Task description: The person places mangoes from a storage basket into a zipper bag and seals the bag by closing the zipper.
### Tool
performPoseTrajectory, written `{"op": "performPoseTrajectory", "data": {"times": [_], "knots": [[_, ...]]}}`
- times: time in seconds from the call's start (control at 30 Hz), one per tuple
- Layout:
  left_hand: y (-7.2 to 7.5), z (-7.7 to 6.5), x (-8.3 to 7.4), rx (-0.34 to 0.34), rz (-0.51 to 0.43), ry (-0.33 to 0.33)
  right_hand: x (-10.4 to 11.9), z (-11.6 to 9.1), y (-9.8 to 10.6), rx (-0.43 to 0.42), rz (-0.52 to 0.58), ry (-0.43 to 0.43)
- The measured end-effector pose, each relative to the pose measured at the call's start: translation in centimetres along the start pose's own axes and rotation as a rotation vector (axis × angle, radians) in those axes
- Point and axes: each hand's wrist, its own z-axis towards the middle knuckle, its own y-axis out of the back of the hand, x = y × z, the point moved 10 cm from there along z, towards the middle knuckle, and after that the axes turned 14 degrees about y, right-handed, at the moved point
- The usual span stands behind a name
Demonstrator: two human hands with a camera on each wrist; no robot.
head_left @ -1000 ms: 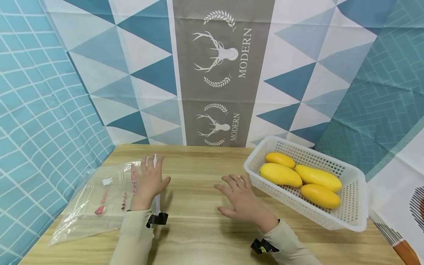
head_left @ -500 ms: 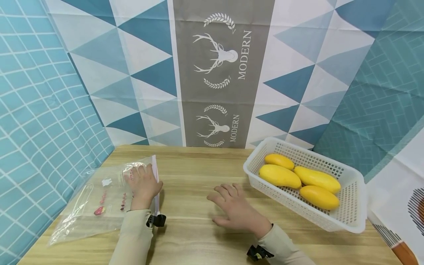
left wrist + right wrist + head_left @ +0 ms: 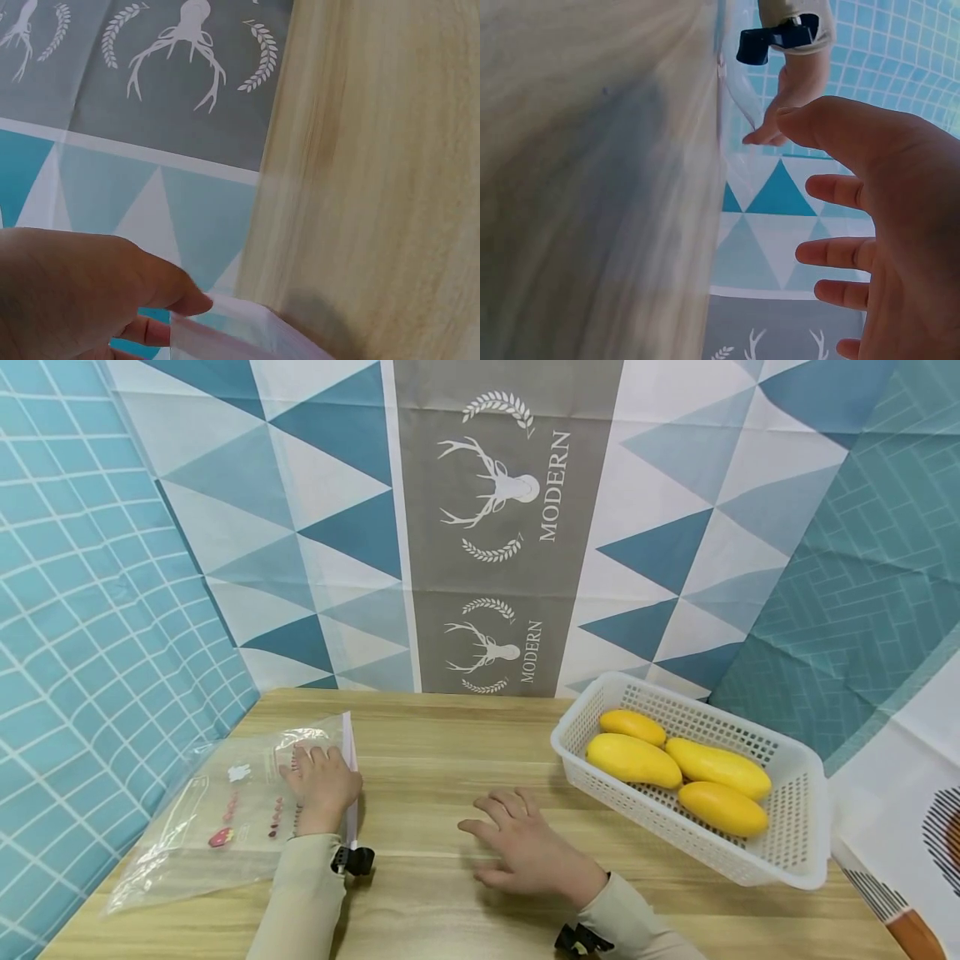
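Note:
A clear plastic zip bag (image 3: 187, 827) with pink print and a strawberry picture lies flat at the table's left. My left hand (image 3: 324, 787) is at its zip edge, fingers bent over the printed film. Seen from the left wrist, the thumb (image 3: 184, 296) meets the pale bag edge (image 3: 247, 330), which stands up a little beside the fingertips. My right hand (image 3: 525, 852) hovers low over the middle of the table, holding nothing. In the right wrist view its fingers (image 3: 836, 253) are spread apart and loosely bent.
On the right stands a white perforated plastic basket (image 3: 690, 847) with several yellow mangoes (image 3: 633, 760) inside. The wooden table (image 3: 442, 735) ends at a patterned cloth (image 3: 495, 527) behind; blue tiled cloth (image 3: 97, 652) lines the left side.
My left hand has come down and left onto the bag's zip edge, and the bag has shifted slightly left. My right hand has drifted left and nearer the person.

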Motion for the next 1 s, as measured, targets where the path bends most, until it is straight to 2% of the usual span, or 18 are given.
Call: {"op": "performPoseTrajectory", "data": {"times": [0.27, 0.47, 0.6, 0.8, 1.0], "knots": [[1.2, -0.2, -0.4, -0.106, 0.011, -0.036, -1.1, -0.5, 1.3, -0.046, 0.01, -0.043], [2.6, -0.9, -1.9, -0.185, 0.049, -0.087, -1.8, -0.8, 2.4, -0.086, 0.015, -0.056], [3.4, -1.9, -3.5, -0.183, 0.025, -0.133, -2.2, -1.0, 3.2, -0.125, 0.004, -0.066], [4.6, -4.0, -6.0, -0.179, -0.064, -0.201, -2.9, -1.4, 3.9, -0.154, 0.027, -0.088], [6.0, -6.5, -8.3, -0.294, -0.12, -0.302, -3.1, -1.6, 4.8, -0.216, -0.032, -0.046]]}}
